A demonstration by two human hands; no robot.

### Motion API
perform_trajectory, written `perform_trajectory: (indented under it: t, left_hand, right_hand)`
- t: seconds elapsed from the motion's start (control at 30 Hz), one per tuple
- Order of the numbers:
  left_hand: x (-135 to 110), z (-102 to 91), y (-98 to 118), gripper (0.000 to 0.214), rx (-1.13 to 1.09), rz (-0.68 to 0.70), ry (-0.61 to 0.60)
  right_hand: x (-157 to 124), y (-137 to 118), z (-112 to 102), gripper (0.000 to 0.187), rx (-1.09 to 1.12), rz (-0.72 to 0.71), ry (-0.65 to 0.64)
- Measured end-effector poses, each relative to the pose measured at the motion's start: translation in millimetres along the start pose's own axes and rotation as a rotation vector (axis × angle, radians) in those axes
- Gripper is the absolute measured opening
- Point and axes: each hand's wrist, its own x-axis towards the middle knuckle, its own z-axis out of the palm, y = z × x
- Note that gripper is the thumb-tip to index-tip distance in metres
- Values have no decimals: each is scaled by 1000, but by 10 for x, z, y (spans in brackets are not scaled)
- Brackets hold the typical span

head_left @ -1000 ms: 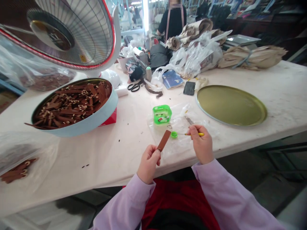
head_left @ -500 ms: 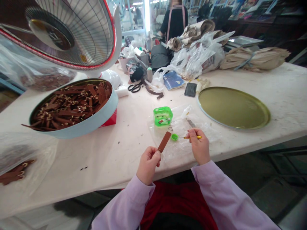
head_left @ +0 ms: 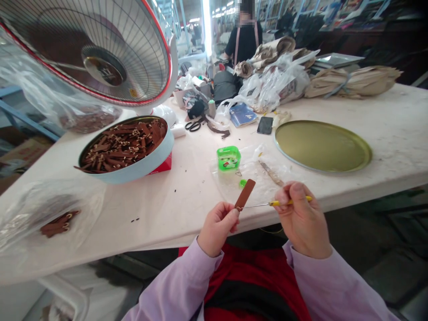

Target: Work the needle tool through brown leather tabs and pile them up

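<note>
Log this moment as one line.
Left hand: pinching brown strip | Right hand: holding yellow-handled tool, tip at strip's gripped end | Nearby: green tub, small green cap

Near the middle of the frame, the left hand's grip (head_left: 216, 229) hides the lower end of the brown strip (head_left: 246, 193); whether the thin tip of the yellow-handled tool (head_left: 277, 203) touches it is too small to tell. The right hand's grip (head_left: 304, 223) covers part of the handle. The strip partly hides the small green cap (head_left: 242, 183). At upper left, the fan (head_left: 103, 69) is cut off by the frame, its hub lettering unreadable. Both lilac sleeves (head_left: 179, 278) run out at the bottom. At top centre, a distant person (head_left: 245, 43) has a pixelated head.
</note>
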Motion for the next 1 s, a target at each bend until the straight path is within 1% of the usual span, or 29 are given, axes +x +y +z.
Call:
perform_trajectory:
  t: [0.1,0.23,0.33,0.4,0.43,0.47,0.5,0.57,0.63,0.67,0.7,0.77,0.87,1.0]
  left_hand:
    - [-90,35,-5,21,15,12,-13]
    - [-166,73,-43,12,48,62,38]
    - [-203,80,-66,7,97,125,84]
    - [-231,83,-64,8,114,161,96]
    - [-248,88,-56,9,115,174,96]
    - [-267,97,-46,10,117,184,92]
    - [-288,108,-35,11,122,193,89]
    - [-330,132,-15,12,154,207,90]
    - [-364,141,-7,12,201,224,105]
    - [-376,135,-7,12,221,232,113]
    - [-383,122,-9,12,236,239,112]
    - [-383,76,-15,12,253,239,85]
    - [-356,-9,-32,11,281,234,42]
    - [-298,-82,-97,6,296,237,53]
  right_hand:
    - [-76,18,21,20,-2,6,-22]
    - [-168,-26,32,21,18,-3,-16]
    - [-231,-107,-21,22,7,-100,32]
    - [-279,-132,-81,24,-94,-177,57]
    - [-307,-126,-108,24,-176,-188,50]
    - [-338,-105,-128,24,-265,-169,16]
    - [-370,-74,-138,23,-354,-118,-46]
    - [-428,5,-120,22,-504,36,-237]
    - [-465,73,-60,22,-590,147,-400]
    - [-475,95,-23,21,-611,170,-445]
    - [-478,110,13,20,-625,176,-464]
    - [-470,123,67,20,-641,176,-459]
    - [-449,161,98,18,-695,187,-461]
    - [-436,318,128,15,-711,218,-471]
